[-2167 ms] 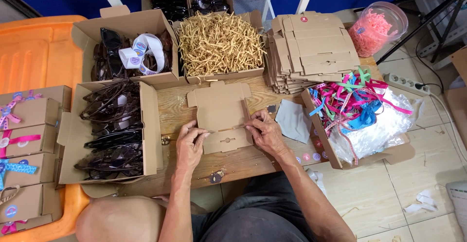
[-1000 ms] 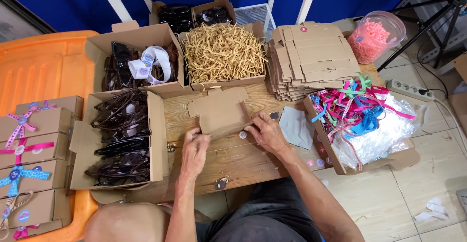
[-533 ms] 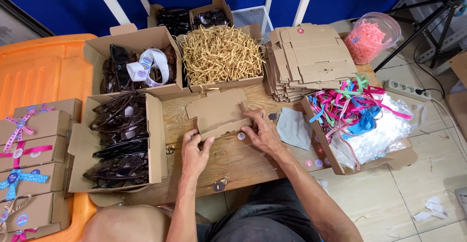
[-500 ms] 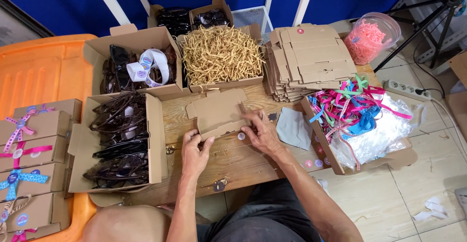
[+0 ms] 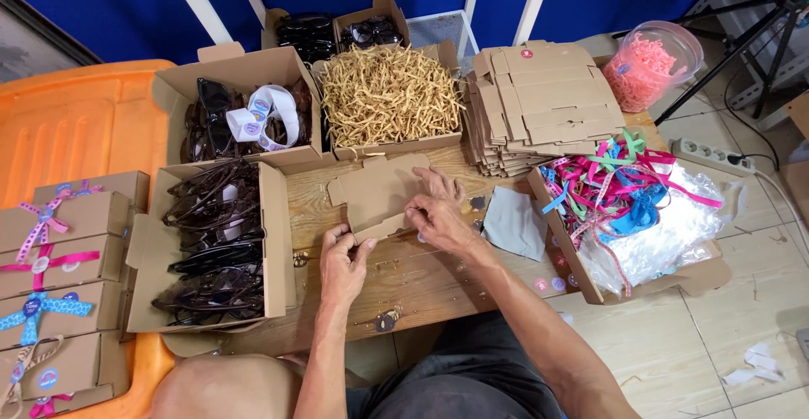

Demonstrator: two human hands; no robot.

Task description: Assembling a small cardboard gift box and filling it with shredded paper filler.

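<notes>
A flat die-cut cardboard box blank (image 5: 377,192) lies on the wooden table (image 5: 421,280) in front of me. My left hand (image 5: 341,263) pinches its near left edge, lifting a flap. Pressed on the blank's right side, my right hand (image 5: 438,208) folds that edge with the fingers. Both hands grip the same blank.
A box of dark sunglasses (image 5: 215,246) sits at left, another (image 5: 240,120) behind it with a sticker roll. Straw-like paper filler (image 5: 389,95) fills a box at the back. Stacked flat blanks (image 5: 539,103), ribbons (image 5: 619,187), a grey cloth (image 5: 514,221) lie right. Ribbon-tied boxes (image 5: 59,259) stand far left.
The blank has been pulled nearer and partly folded; my left hand moved from its left edge to its near corner, and my right hand shifted onto its right side.
</notes>
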